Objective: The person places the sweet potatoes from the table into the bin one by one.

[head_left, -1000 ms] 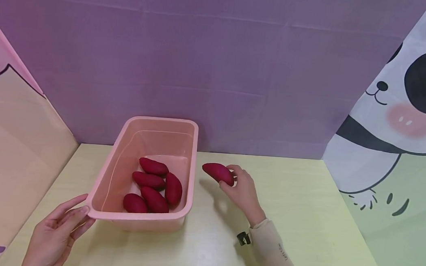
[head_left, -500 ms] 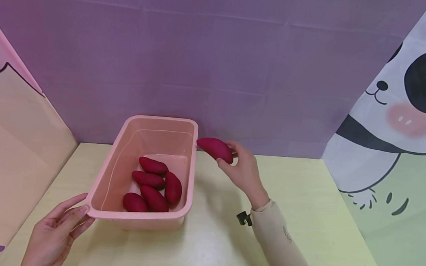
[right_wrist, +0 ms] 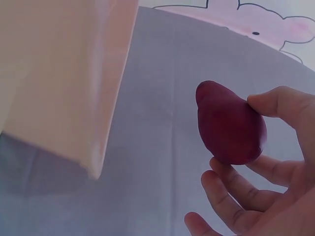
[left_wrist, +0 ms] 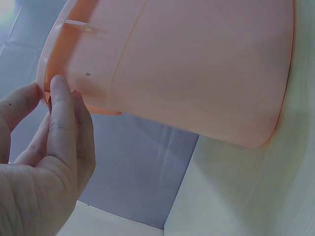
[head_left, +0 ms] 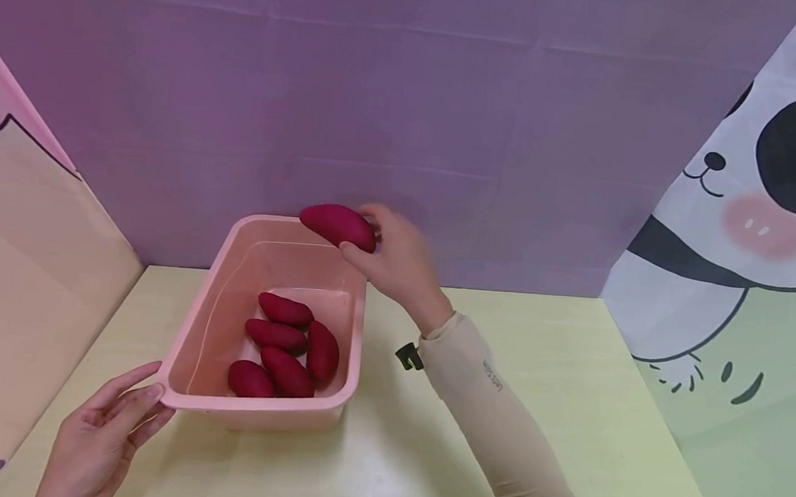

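Observation:
My right hand (head_left: 400, 260) pinches a dark red sweet potato (head_left: 338, 224) by one end, thumb on one side and fingers on the other. In the head view it overlaps the far rim of the pink plastic tub (head_left: 357, 337). The right wrist view shows the sweet potato (right_wrist: 230, 125) held up above the level of the tub's rim. My left hand (head_left: 103, 428) grips the tub's near left corner, the thumb on top of the rim and the fingers under it, as the left wrist view also shows. Several sweet potatoes (head_left: 285, 372) lie on the tub's floor.
The tub stands on a pale yellow table (head_left: 498, 407), its far end close to a purple cloth backdrop (head_left: 447, 115). Printed panels flank the table, with a panda (head_left: 751, 186) on the right one. A black clip (head_left: 409, 356) sits at my right cuff.
My right hand has lifted the sweet potato from low over the table, right of the tub, and carried it up and left over the tub's far end. The left hand keeps its place.

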Demonstrator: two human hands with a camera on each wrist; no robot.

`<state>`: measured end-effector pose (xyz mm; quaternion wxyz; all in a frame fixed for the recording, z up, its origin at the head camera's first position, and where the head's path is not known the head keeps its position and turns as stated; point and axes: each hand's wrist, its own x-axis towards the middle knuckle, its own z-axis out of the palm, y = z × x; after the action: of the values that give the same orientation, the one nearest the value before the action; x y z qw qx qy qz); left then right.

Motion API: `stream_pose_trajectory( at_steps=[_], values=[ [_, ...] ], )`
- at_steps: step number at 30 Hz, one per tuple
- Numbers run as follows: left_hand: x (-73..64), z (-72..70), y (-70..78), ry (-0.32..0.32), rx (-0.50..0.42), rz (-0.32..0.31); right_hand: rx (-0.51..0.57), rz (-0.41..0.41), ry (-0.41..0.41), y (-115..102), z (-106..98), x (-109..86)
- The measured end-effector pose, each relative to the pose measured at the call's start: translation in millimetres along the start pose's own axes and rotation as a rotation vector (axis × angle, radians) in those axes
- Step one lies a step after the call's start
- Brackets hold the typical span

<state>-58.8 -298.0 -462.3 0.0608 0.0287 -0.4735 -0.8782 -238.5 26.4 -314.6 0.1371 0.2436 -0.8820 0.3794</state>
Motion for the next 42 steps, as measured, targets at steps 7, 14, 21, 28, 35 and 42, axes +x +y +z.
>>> stream_pose_trajectory(
  at_steps=[7, 14, 21, 28, 35, 42],
  values=[
    [-1.8, -1.0, 0.1, -0.016, -0.027, 0.003, -0.051, 0.094, -0.059, -30, 24, 25.5],
    [-2.5, 1.5, -0.8, -0.014, -0.024, 0.008, -0.192, 0.172, -0.100, -38, 55, 38.9],
    [-2.2, 3.7, -2.4, -0.017, -0.020, 0.010, -0.245, 0.239, -0.141, -31, 85, 37.9],
    [-3.6, 3.6, -3.3, -0.033, -0.010, 0.016, -0.177, 0.323, -0.211, -15, 110, 22.9],
    [-3.3, 2.3, -0.9, -0.025, -0.022, 0.021, -0.201, 0.369, -0.258, -3, 120, 28.3],
    [-2.3, 4.0, -2.8, -0.036, -0.008, 0.034, -0.334, 0.316, -0.212, 2, 124, 35.2]
  ],
)
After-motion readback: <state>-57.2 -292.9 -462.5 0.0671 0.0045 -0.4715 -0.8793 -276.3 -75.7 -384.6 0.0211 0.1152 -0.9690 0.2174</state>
